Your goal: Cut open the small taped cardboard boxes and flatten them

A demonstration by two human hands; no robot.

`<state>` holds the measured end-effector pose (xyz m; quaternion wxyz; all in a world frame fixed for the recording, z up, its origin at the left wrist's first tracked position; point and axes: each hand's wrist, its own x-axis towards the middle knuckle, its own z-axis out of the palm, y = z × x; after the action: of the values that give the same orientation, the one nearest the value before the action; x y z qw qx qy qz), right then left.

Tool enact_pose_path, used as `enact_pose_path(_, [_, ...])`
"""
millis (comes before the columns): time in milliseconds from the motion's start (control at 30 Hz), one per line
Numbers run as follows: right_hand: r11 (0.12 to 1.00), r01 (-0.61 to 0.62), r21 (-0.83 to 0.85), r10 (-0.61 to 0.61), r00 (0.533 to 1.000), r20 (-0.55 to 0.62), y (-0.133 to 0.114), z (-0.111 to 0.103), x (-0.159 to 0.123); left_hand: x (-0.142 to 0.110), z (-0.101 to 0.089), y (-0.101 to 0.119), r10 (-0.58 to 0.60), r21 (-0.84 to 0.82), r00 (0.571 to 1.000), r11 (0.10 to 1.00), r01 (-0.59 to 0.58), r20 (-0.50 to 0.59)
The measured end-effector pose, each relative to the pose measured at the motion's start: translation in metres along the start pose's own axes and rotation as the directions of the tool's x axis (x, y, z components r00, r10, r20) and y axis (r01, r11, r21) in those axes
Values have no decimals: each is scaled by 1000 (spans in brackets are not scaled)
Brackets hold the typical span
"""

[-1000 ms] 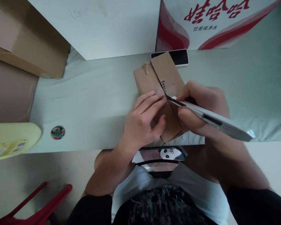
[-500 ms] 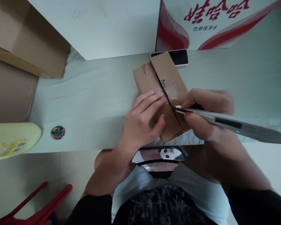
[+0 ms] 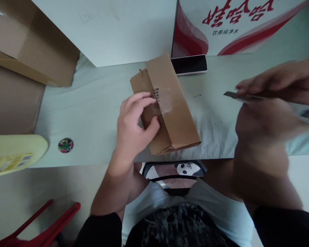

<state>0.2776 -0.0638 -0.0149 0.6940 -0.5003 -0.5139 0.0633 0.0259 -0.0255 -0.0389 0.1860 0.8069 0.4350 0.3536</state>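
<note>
A small brown cardboard box (image 3: 179,120) lies tilted on the pale green cloth, its top flap's edge running lengthwise and a strip of clear tape (image 3: 166,101) across it. My left hand (image 3: 134,125) rests over the box's left side, fingers curved and thumb spread apart, the fingertips near the flap edge. To the right, apart from the box, my right hand (image 3: 265,118) is closed around a grey utility knife (image 3: 305,111). Its blade tip points left, and motion blurs the hand.
A dark-screened phone (image 3: 193,64) lies behind the box. White cartons (image 3: 134,31) with red print stand at the back. Brown boxes (image 3: 41,51), a pale yellow bottle (image 3: 18,144) and a round colourful disc (image 3: 65,145) are at left. A red stool or chair (image 3: 51,223) stands below.
My right hand has pulled the knife away from the box to the right. The box has shifted left and turned slightly, and my left hand has moved left with its fingers more curved.
</note>
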Motion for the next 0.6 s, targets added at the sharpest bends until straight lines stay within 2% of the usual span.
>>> enact_pose_path(33, [999, -23, -42, 23, 1000, 3, 16, 0, 2, 0, -3, -3, -25, 2, 1000, 1000, 25, 12])
enact_pose_path(67, [979, -94, -183, 117, 985, 123, 32, 0, 3, 0, -6, -7, -51, -1, 998, 999, 51, 23])
enact_pose_path(100, [921, -142, -362, 230, 949, 215, 46, -2, 3, -1, -8, -10, -80, -6, 996, 997, 80, 31])
enact_pose_path(167, [713, -143, -686, 474, 820, 322, 70, -6, -1, -2, -11, -14, -138, -14, 990, 990, 139, 35])
enact_pose_path(200, [614, -112, -781, 556, 763, 328, 80, -7, -4, -2, -12, -16, -169, -16, 985, 985, 170, 38])
enact_pose_path(233, [542, -78, -837, 611, 720, 329, 88, -8, -8, -3, -13, -16, -199, -21, 979, 980, 200, 50])
enact_pose_path(300, [468, -14, -883, 663, 666, 341, 101, -8, -15, -4, -14, -16, -238, -38, 966, 969, 243, 100])
enact_pose_path(400, [446, 47, -894, 675, 638, 370, 108, -6, -23, -7, -12, -13, -239, -53, 957, 967, 251, 166])
enact_pose_path(533, [453, 105, -886, 605, 693, 391, 104, -3, -26, -14, -8, -13, -205, -42, 953, 975, 220, 225])
enact_pose_path(600, [502, 113, -857, 570, 702, 427, 102, -2, -26, -17, -8, -16, -208, -76, 951, 970, 230, 227])
